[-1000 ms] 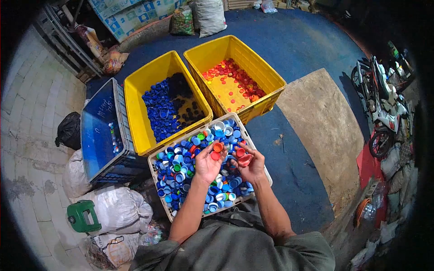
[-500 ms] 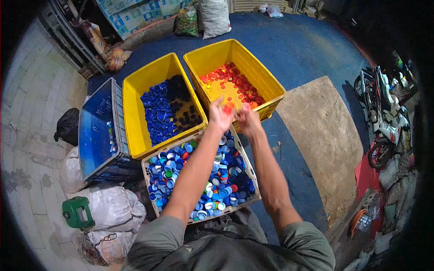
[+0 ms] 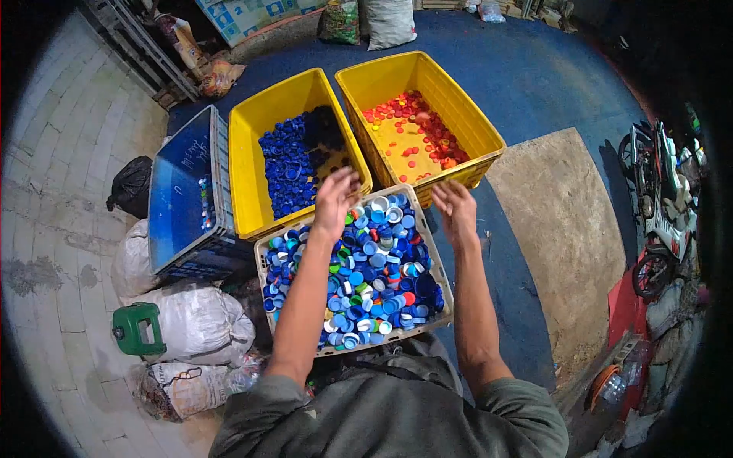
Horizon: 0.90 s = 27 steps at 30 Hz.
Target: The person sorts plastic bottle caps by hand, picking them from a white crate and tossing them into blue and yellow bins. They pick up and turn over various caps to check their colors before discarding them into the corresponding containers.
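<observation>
My left hand (image 3: pixel 336 202) hovers over the far edge of a pale crate (image 3: pixel 447 284) full of mixed bottle caps (image 3: pixel 376 259), mostly blue. Its fingers are apart, slightly blurred, and I see nothing in them. By the crate's far right corner is my right hand (image 3: pixel 456 208), fingers loosely stretched and no cap visible in it. Just beyond stands a yellow crate (image 3: pixel 466 99) with red and orange caps (image 3: pixel 412 151) scattered on its bottom. Another yellow crate (image 3: pixel 248 137), left of it, holds dark blue caps (image 3: pixel 286 164) and black ones (image 3: pixel 324 130).
A blue crate (image 3: pixel 179 179) stands at the far left, a few bottles inside. White sacks (image 3: pixel 202 324) and a green plastic container (image 3: pixel 139 330) lie below it. A flat brown board (image 3: pixel 561 237) covers floor on the right, with a small motorbike (image 3: pixel 660 206) beyond.
Both hands have drawn back from the red-cap crate and moved apart. The red caps seen at my hands are gone from them. The view has shifted, placing the crates higher and further right.
</observation>
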{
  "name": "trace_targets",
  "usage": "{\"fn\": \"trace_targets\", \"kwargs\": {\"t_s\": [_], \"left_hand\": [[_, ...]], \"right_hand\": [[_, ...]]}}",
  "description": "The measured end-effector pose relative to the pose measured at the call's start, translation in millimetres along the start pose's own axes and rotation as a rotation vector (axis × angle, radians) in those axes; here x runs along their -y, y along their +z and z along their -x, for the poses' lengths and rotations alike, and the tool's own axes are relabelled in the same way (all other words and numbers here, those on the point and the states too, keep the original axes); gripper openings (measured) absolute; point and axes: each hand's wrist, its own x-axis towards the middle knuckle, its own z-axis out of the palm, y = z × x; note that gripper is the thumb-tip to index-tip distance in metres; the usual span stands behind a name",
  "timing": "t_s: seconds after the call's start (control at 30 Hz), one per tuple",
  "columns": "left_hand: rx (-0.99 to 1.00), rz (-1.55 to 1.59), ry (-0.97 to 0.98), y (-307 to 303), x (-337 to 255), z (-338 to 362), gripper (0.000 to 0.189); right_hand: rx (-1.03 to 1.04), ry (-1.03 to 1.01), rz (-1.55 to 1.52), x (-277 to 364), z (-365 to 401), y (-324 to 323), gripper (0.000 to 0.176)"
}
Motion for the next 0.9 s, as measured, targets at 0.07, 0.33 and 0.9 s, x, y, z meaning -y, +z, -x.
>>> {"fn": "trace_targets", "kwargs": {"t_s": [0.07,0.33,0.9], "left_hand": [[-0.112,-0.246,-0.008,-15.9,15.1,36.3,0.030],[-0.115,-0.906,0.179,-24.2,67.8,148.6,0.024],[0.382,-1.429,0.621,26.1,114.9,153.9,0.035]], "right_hand": [[-0.021,-0.003,0.096,-17.6,31.0,-16.5,0.045],[-0.131,-0.164,0.784,-47.8,158.4,-51.4,0.022],[-0.176,-0.319,1.239,-46.4,235.1,-65.2,0.027]]}}
